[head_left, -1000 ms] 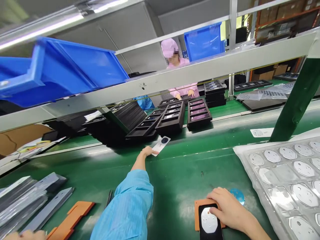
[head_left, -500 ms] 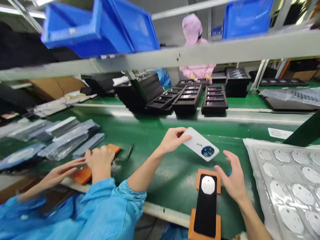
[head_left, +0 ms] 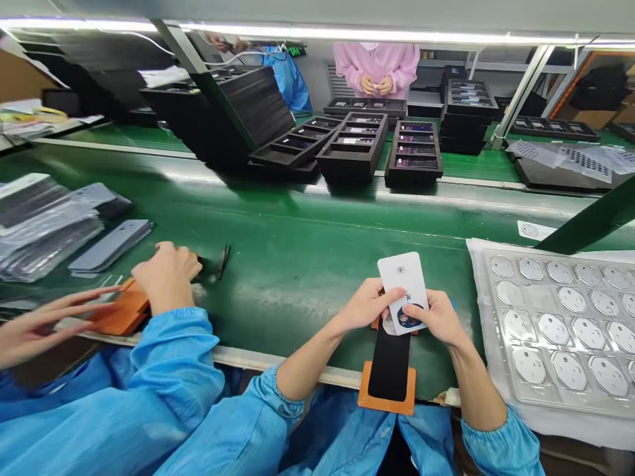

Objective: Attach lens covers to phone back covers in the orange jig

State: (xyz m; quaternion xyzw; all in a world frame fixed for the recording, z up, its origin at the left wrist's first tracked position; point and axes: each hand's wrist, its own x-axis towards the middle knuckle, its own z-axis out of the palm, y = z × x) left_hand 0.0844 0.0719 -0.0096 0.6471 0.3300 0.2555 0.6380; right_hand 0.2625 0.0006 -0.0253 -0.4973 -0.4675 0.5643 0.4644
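In both grips we hold a white phone back cover (head_left: 414, 281), directly in front of us and over the far end of a black pad (head_left: 390, 370) on an orange fixture (head_left: 387, 402). Our left grip (head_left: 367, 305) is narrowed on the cover's left side, the thumb laid across its face near the middle. Our right grip (head_left: 439, 317) pinches the nearer right corner, the thumb over the dark camera circle (head_left: 403, 321). Neither hand is nearer, as both touch the cover, which lies between them.

The cover's long axis points mostly away from us, its far end leaning a little left, and the camera circle sits at the near end. The pad's long axis runs away from us too, leaning slightly right, so we see the two almost in line, with a small angle between. Whether the cover's near edge touches the pad we cannot tell. A pale disc (head_left: 389, 325) shows just at the cover's left edge, partly hidden.

To our right on the table (head_left: 297, 251) is a clear plastic tray (head_left: 540, 297) with white discs (head_left: 551, 328); well to our left lie black tweezers (head_left: 223, 261), near a co-worker's hand (head_left: 169, 277).
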